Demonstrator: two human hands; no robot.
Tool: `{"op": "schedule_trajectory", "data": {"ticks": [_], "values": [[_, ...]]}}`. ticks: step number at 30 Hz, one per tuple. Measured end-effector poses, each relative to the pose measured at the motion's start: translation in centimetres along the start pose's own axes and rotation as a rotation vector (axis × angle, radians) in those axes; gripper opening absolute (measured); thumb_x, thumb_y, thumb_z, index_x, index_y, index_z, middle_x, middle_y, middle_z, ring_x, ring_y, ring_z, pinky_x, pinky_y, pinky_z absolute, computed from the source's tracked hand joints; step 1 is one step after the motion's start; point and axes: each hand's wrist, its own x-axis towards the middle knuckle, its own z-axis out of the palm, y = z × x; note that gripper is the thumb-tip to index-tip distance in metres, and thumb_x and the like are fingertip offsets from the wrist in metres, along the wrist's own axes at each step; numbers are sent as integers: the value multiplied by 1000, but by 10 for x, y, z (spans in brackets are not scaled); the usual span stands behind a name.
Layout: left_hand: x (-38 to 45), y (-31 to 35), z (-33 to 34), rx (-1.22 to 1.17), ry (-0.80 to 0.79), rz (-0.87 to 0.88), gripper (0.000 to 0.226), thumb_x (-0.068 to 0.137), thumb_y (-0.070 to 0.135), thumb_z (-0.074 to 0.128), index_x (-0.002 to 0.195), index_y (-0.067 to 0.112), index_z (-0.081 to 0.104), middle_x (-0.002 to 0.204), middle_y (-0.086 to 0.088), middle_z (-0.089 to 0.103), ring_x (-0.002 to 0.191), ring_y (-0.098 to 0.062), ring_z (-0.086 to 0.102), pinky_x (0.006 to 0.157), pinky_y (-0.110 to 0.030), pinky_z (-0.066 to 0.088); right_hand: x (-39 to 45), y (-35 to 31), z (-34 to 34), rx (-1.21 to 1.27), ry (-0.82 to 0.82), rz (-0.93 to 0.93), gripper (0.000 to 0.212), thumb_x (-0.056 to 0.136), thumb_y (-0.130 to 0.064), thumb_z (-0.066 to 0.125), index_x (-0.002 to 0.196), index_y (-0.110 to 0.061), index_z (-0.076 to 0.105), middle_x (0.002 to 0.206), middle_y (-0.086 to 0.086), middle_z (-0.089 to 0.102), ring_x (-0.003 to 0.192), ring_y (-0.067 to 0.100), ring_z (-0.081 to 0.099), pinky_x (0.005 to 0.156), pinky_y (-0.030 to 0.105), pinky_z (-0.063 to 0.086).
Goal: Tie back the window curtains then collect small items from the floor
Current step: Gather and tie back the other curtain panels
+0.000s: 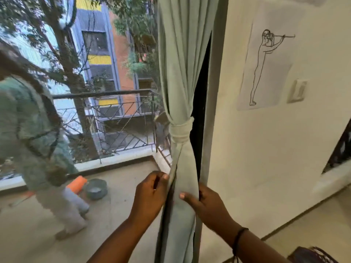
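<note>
The pale green curtain (180, 73) hangs in the centre of the frame, already gathered into a narrow bundle and bound by a tie-back (180, 130) of the same cloth knotted at mid-height. Below the knot, both hands hold the loose tail: the left hand (150, 194) pinches the left edge of the fabric between curled fingers and thumb, and the right hand (207, 204) wraps the right side with its thumb laid across the front. Held this way, they look set to smooth and straighten the lower folds so the bundle hangs neatly against the window frame (212, 111); the tying itself seems done.

Through the mesh screen at left lies a balcony with a metal railing (106, 93), a grey bowl (96, 188) and an orange object on its floor, and a blurred figure, possibly a reflection. At right, a cream wall (266, 149) carries a line drawing (266, 63) and a light switch (298, 91). No small items show on the indoor floor (313, 224) yet.
</note>
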Motion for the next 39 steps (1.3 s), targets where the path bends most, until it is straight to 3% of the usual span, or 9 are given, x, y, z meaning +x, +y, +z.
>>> {"op": "schedule_trajectory", "data": {"ticks": [4, 9, 14, 20, 25, 28, 32, 35, 39], "values": [[-24, -21, 12, 11, -186, -22, 28, 85, 46, 62, 110, 33, 58, 108, 16, 63, 102, 1, 60, 83, -17, 49, 2, 2, 5, 94, -69, 9, 35, 82, -42, 63, 114, -32, 56, 99, -25, 62, 89, -19, 58, 73, -1, 43], [-10, -30, 11, -106, 133, -163, 20, 99, 20, 43, 84, 27, 55, 91, 7, 67, 91, -10, 64, 87, -41, 52, 1, 12, 20, 211, -216, 51, 25, 89, -26, 62, 110, -36, 54, 112, -9, 66, 103, 5, 63, 91, 21, 51], [-25, -27, 8, -253, 32, -160, 26, 78, 56, 57, 91, 33, 57, 91, 10, 65, 91, -13, 62, 82, -33, 54, 0, 13, 21, 633, -255, 426, 22, 96, -26, 48, 102, -12, 65, 79, 10, 68, 62, 21, 63, 59, 32, 55], [-30, -31, 15, -110, 136, -164, 9, 95, 26, 49, 90, 26, 57, 90, 5, 65, 84, -8, 62, 70, -16, 50, -8, 17, 44, 105, -146, 53, 12, 86, -28, 66, 86, -16, 65, 67, -4, 62, 59, 4, 56, 55, 9, 43], [-14, -34, 7, -134, 380, -265, 21, 102, 21, 34, 86, 19, 48, 80, 5, 54, 74, -5, 50, 61, -9, 39, -6, 27, 45, -214, 135, -199, 23, 94, -47, 43, 74, -36, 38, 74, -15, 41, 72, -3, 46, 62, 7, 35], [2, -40, -18, -64, 496, -128, 23, 102, 22, 31, 86, 13, 45, 74, 9, 49, 71, 7, 48, 58, -18, 32, 2, 21, 27, -83, 359, -138, 28, 96, -44, 31, 82, -21, 42, 75, -10, 42, 70, -8, 47, 59, 5, 35], [15, -48, -48, 60, 349, 122, 44, 90, 52, 38, 96, 9, 42, 70, 14, 45, 60, 8, 49, 55, -25, 29, 30, -3, -1, 11, 609, -31, 17, 98, -27, 36, 92, -11, 39, 70, -8, 41, 62, -6, 47, 54, 17, 32], [15, -54, -57, 326, 242, 229, 75, 63, 66, 56, 111, 13, 35, 90, 8, 45, 72, -12, 54, 68, -22, 43, 37, -16, 10, 77, 580, 25, 15, 100, -27, 41, 98, -12, 42, 71, -9, 45, 61, -1, 47, 53, 11, 37], [14, -75, -65, 328, 174, 415, 55, 66, 40, 56, 109, 13, 33, 110, -4, 38, 96, -21, 50, 71, -17, 39, 18, -8, 41, -101, 378, -141, 40, 83, -57, 46, 94, -18, 46, 75, -13, 53, 68, -5, 55, 54, 6, 40]]}}
